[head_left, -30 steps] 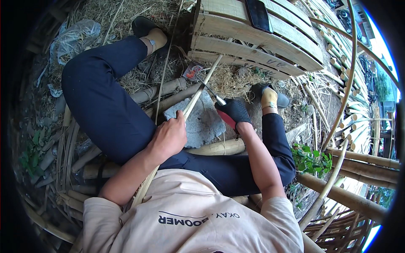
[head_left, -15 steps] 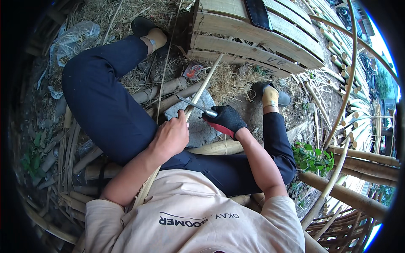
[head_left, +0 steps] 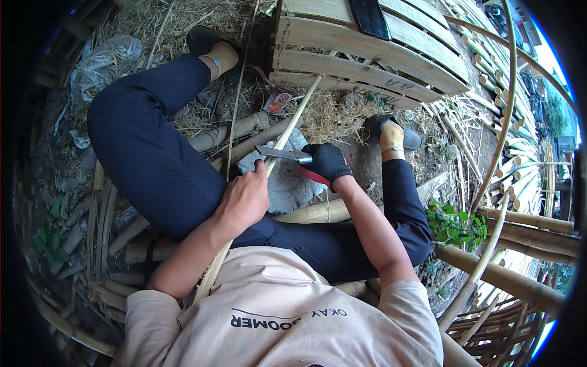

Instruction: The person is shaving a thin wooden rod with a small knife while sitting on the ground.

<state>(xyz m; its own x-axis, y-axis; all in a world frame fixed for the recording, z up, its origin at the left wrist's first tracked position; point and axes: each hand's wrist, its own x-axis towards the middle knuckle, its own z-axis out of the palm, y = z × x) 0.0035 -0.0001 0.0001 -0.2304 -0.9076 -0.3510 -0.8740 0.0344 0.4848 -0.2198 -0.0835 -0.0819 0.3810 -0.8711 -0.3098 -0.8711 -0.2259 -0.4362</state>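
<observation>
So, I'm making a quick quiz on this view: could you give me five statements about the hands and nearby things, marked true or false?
1. The right hand wears a glove. True.
2. The left hand holds the knife. False: the right hand holds it; the left hand grips the pale strip.
3. The knife's blade crosses the pale strip in this view. True.
4. The dark phone lies on the ground. False: it lies on the slatted wooden crate.
5. The person's trousers are white. False: they are dark blue.
</observation>
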